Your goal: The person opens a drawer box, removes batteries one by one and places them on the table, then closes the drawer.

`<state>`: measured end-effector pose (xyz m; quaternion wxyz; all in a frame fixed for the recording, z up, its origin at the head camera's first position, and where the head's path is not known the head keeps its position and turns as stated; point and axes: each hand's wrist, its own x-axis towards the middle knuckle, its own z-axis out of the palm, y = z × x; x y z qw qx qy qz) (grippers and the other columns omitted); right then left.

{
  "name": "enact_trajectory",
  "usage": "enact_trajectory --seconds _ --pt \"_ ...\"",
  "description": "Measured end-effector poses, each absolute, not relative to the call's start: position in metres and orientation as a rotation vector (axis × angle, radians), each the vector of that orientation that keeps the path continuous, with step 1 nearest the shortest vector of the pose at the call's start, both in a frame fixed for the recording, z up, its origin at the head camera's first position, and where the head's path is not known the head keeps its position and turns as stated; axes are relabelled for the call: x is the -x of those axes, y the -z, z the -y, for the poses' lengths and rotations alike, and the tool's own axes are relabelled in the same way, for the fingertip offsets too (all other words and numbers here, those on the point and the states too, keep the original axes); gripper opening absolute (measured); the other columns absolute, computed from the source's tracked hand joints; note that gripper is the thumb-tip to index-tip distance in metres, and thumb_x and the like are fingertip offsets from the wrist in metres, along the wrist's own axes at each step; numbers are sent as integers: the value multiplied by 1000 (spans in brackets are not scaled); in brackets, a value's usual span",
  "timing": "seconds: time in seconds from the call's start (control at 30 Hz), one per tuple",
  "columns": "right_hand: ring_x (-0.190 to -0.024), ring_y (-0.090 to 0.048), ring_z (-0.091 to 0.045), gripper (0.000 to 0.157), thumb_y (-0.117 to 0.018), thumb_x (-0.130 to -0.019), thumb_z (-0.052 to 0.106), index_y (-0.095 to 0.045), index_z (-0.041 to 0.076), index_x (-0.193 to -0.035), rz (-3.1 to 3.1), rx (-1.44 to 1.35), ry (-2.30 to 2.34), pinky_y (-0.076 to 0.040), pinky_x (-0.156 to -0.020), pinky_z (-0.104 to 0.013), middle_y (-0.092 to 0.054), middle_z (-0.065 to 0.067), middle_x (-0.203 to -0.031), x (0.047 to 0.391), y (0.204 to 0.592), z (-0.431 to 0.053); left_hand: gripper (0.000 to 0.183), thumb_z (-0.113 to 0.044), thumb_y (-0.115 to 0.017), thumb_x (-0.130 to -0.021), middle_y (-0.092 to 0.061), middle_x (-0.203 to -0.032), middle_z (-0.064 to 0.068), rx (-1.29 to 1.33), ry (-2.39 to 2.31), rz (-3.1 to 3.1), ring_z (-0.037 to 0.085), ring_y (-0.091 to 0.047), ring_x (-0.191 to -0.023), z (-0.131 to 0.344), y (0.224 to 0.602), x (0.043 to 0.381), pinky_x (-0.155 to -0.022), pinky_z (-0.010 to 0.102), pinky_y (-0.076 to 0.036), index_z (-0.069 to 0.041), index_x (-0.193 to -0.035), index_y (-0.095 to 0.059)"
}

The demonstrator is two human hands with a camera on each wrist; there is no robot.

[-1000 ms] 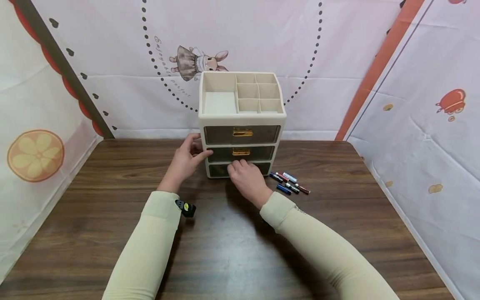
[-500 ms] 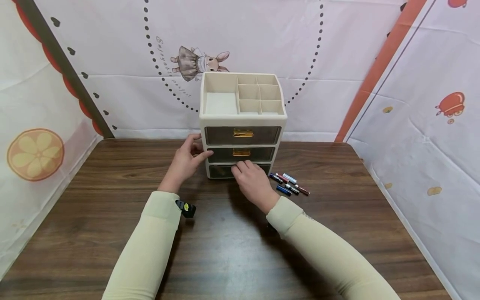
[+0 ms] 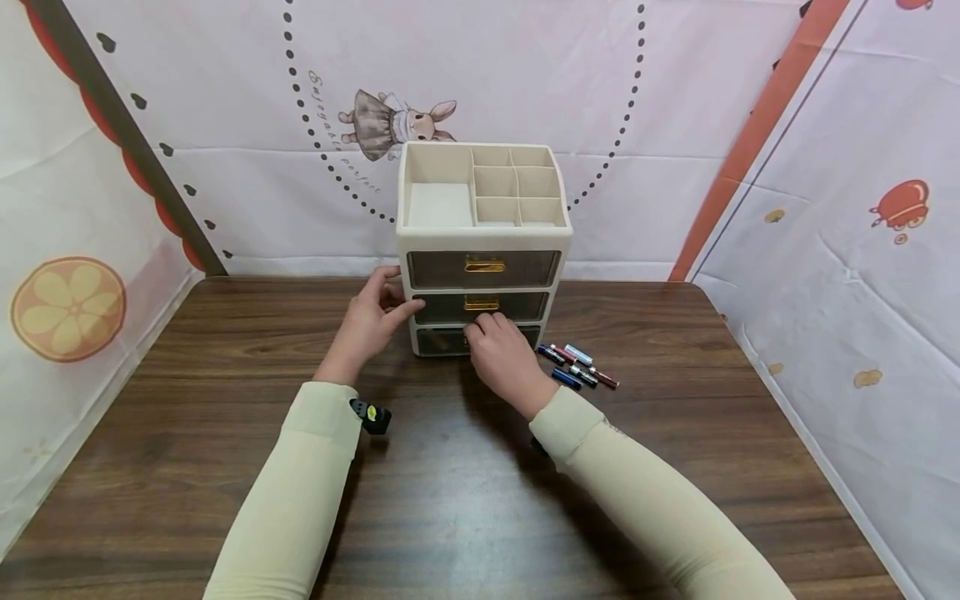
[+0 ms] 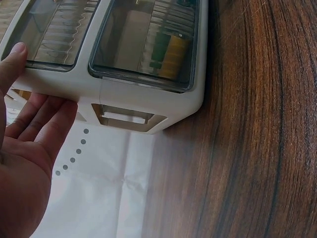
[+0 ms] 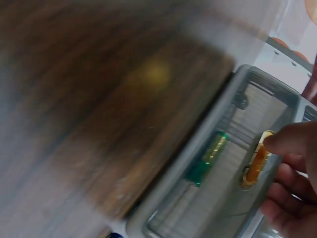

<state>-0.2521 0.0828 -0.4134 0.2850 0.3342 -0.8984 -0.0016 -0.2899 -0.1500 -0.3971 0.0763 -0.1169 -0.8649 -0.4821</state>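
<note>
A cream desk organizer (image 3: 483, 237) with three smoked drawers and gold handles stands at the back of the wooden table (image 3: 450, 500). My left hand (image 3: 369, 321) braces its left side, with the thumb (image 4: 12, 57) on the front edge and straight fingers (image 4: 47, 116) flat along the side wall. My right hand (image 3: 501, 348) is at the bottom drawer (image 3: 442, 340), its fingertips (image 5: 280, 141) curled onto the gold handle (image 5: 253, 168). A green battery (image 5: 205, 158) shows through the drawer front (image 4: 148, 47). The drawer front sits flush with the case.
Several batteries (image 3: 577, 367) lie loose on the table just right of the organizer. The top tray compartments (image 3: 517, 187) hold nothing. Printed fabric walls (image 3: 847, 250) close in the table's back and both sides. A small black camera (image 3: 372, 415) hangs under my left wrist.
My right hand has shifted a little to the right and up along the bottom drawer's front, onto its handle. The left hand and the organizer have not moved.
</note>
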Motion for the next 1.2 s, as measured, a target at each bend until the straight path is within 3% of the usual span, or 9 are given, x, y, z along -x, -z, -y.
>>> enact_trajectory --seconds 0.27,0.5,0.67,1.2 --pt "-91 -63 -30 16 -65 -89 9 -67 0 -103 2558 -859 -19 -54 -81 -38 -66 -15 -97 248 400 -76 60 -49 -66 -87 -66 -108 9 334 1449 2600 24 -63 -101 149 397 289 -87 45 -49 -28 -138 -42" --pt "-95 -62 -31 21 -64 -89 8 -66 -1 -108 2653 -822 21 -53 -88 -38 -65 -16 -101 245 396 -71 60 -49 -66 -88 -66 -109 10 340 1444 2594 25 -64 -103 149 398 290 -88 46 -49 -28 -139 -42" --pt "-90 -62 -28 19 -60 -93 6 -66 -1 -109 2597 -848 39 -54 -79 -34 -62 -15 -100 243 401 -74 59 -48 -66 -88 -66 -109 10 339 1447 2593 26 -64 -102 149 396 289 -87 45 -49 -29 -139 -42" --pt "-90 -61 -26 12 -54 -98 8 -58 4 -108 2416 -798 353 -54 -74 -34 -60 -12 -98 253 419 -67 60 -48 -66 -88 -67 -108 11 349 1428 2595 26 -65 -101 149 397 290 -85 45 -50 -27 -139 -41"
